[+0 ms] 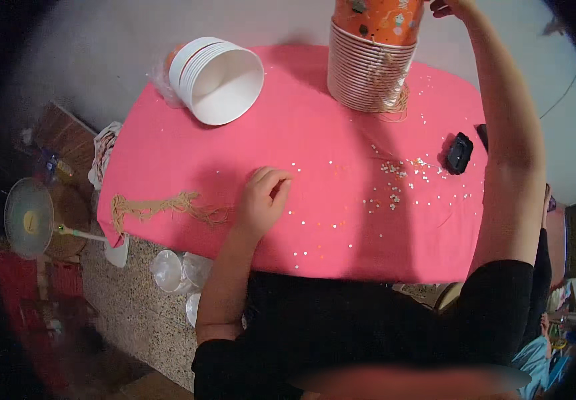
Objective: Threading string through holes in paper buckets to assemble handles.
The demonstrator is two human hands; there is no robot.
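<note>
**Printed orange tub [376, 25] tops a tall stack of white rims [368, 70]**

At the left of the pink-covered table [308, 130], a tangle of tan string [155, 205] trails toward the person's left hand [261, 201]. Behind it, a shorter stack of white-lined tubs [225, 87] lies tipped on its side, mouth toward the person, beside crumpled clear plastic [162, 81]. The left hand rests with fingers loosely curled; whether it pinches a strand cannot be told. White and orange dots [395, 199] are scattered to its right. The tall stack stands at the far edge, string looped by its base; small pictures decorate the orange tub, any lettering too small to read. The right hand [459, 8], cut by the upper edge, is bent beside that tub; its grip cannot be told. A black tray [460, 153] sits near the right edge.
</note>
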